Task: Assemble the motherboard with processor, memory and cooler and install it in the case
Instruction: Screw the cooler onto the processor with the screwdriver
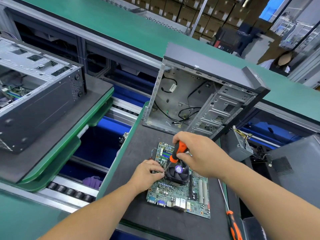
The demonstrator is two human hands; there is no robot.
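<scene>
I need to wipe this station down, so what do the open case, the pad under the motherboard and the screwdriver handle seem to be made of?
Open case: bare sheet metal by its dull silver, stamped interior; the outer panels look painted grey.
Pad: dark matte, probably rubber or foam mat; no gloss shows.
Screwdriver handle: orange and black, likely moulded plastic with rubbery grip, held in the right hand.
</scene>
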